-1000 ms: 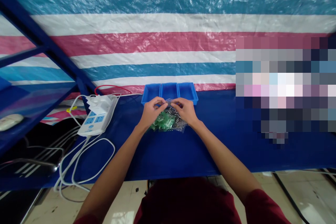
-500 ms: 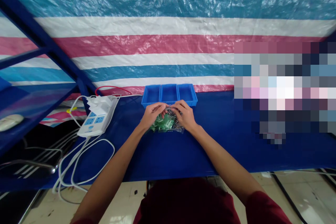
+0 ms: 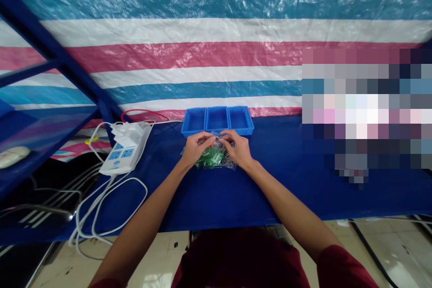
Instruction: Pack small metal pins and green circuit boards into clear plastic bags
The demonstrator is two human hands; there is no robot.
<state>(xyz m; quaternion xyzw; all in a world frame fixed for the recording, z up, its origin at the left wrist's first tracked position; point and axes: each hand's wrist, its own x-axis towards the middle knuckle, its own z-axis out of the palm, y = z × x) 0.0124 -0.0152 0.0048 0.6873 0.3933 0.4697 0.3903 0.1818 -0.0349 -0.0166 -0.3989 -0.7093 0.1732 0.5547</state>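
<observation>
At far left we see a pale, rounded object (image 3: 14,156) on a blue shelf (image 3: 32,132); next, a power strip (image 3: 123,159) with white plugs, its white cable (image 3: 146,189) looped beside it on the blue table (image 3: 216,202). Our left hand (image 3: 195,148) pinches clear plastic (image 3: 218,136) between thumb and fingers. Beneath and between the hands, on the table, lie bagged green pieces (image 3: 212,157), just in front of a blue three-compartment tray (image 3: 217,119); to their right are small metallic pieces (image 3: 229,163). Our right hand (image 3: 239,148) pinches the same plastic, fingertips near the left's. At far right, a pixelated patch hides detail.
</observation>
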